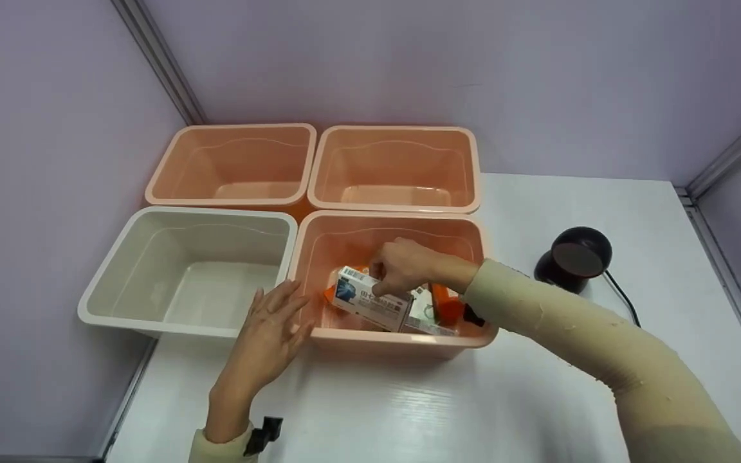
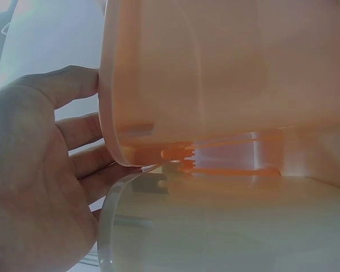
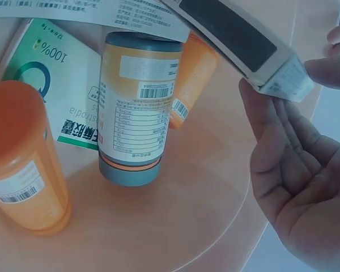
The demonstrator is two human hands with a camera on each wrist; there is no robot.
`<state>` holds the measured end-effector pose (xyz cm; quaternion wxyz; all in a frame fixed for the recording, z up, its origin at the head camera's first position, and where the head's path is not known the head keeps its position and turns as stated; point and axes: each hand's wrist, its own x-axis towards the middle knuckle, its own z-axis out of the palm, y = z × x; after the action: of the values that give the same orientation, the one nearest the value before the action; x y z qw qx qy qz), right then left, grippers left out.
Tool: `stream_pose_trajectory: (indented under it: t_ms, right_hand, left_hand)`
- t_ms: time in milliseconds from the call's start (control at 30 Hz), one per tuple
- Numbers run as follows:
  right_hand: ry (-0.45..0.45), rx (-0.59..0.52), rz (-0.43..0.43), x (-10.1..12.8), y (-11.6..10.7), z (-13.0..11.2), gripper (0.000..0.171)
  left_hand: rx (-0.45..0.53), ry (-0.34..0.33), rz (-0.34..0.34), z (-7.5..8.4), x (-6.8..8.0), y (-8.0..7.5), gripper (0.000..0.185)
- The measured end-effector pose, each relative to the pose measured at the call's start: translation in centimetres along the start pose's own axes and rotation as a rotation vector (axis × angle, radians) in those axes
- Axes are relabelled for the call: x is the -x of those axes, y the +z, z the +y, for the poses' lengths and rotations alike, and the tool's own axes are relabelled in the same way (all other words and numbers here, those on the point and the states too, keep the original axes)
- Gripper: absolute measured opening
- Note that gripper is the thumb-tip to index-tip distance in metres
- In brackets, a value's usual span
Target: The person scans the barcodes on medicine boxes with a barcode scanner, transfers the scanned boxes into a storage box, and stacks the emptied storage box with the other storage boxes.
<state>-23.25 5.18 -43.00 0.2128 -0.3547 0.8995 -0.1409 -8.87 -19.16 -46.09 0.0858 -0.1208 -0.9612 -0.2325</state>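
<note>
Head view shows your right hand (image 1: 402, 265) reaching into the near peach bin (image 1: 473, 225), fingers pinching the end of a white and blue medicine box (image 1: 370, 304) that sits tilted above the other packs. Your left hand (image 1: 269, 334) lies flat with fingers straight against that bin's left wall, beside the white bin (image 1: 107, 270). Right wrist view shows orange bottles (image 3: 22, 164) and a grey-capped bottle (image 3: 133, 107) lying on the bin floor.

box (image 1: 372, 299) in near bin (image 1: 396, 342), scanner (image 1: 574, 260) right

orange bottle (image 1: 446, 303) half hidden by sleeve
</note>
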Motion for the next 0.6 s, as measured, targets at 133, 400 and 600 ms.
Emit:
stream_pose_trajectory:
  t_ms: [133,400,600]
  right_hand:
    - [0.01,0.015,-0.015,0.1,-0.3,0.0,0.021]
    - [0.059,-0.007,-0.002,0.3,-0.8,-0.1,0.029]
    - [0.025,-0.003,0.007,0.5,-1.1,0.1,0.017]
  left_hand:
    - [-0.011,0.001,0.003,0.0,0.0,0.0,0.042]
    - [-0.023,-0.024,-0.033,0.1,0.0,-0.1,0.044]
    - [-0.017,-0.017,-0.027,0.0,-0.1,-0.1,0.041]
